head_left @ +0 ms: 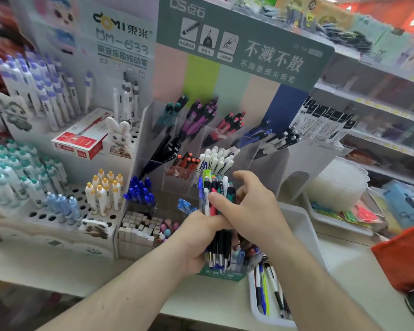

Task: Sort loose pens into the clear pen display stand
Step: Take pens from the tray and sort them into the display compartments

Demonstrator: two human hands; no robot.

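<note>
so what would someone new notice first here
Front and centre, the left hand grips a bundle of pens, the right hand curled over it. Just behind, the clear stand holds pens grouped by colour under a green sign. A white tray of loose pens sits at lower right.

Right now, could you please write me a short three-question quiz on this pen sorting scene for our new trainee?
1. True or false: the left hand grips a bundle of mixed pens.
2. Which pens fill the clear display stand compartment just above the bundle? A) white-capped pens B) yellow-capped pens C) green pens
3. Fill in: more loose pens lie in the white ____ at lower right.

Key
1. True; the right hand also touches the bundle, its thumb on the pens.
2. A.
3. Tray.
</note>
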